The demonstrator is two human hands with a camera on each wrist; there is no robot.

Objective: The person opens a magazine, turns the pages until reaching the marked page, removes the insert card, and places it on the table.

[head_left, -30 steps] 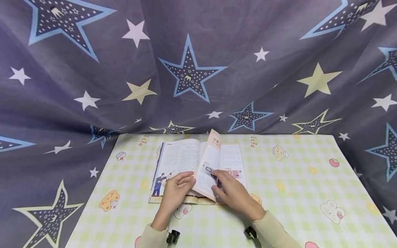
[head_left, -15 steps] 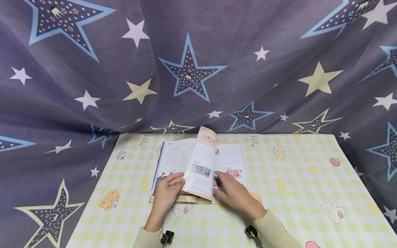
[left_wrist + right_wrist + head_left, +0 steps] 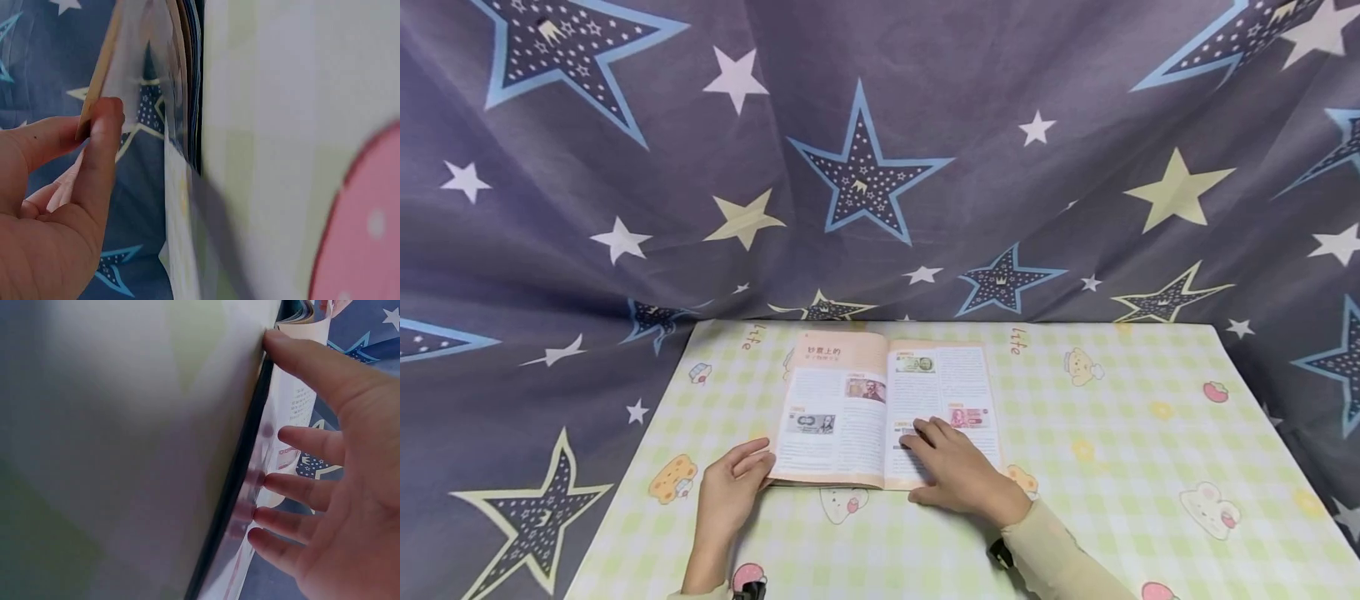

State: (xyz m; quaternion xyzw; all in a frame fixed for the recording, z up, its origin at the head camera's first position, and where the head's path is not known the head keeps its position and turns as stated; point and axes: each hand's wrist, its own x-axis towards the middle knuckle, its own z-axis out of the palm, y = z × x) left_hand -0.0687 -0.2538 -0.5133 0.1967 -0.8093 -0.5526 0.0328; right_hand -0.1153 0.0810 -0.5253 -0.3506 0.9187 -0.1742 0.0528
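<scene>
Leaf [image 3: 820, 400] had swung across to the left half of the magazine [image 3: 886, 417] since moments before; left hand [image 3: 727, 492] pinched its lower outer corner. Right hand [image 3: 955, 471], fingers spread, touched the right page [image 3: 961, 379]. Magazine lay open on checked tablecloth [image 3: 1112, 500].

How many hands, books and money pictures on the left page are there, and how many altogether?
Hands: 2 (left hand and right hand)
Books: 1 (open book)
Money pictures on the left page: 2 (grey picture and brownish picture)
Total: 5
</scene>
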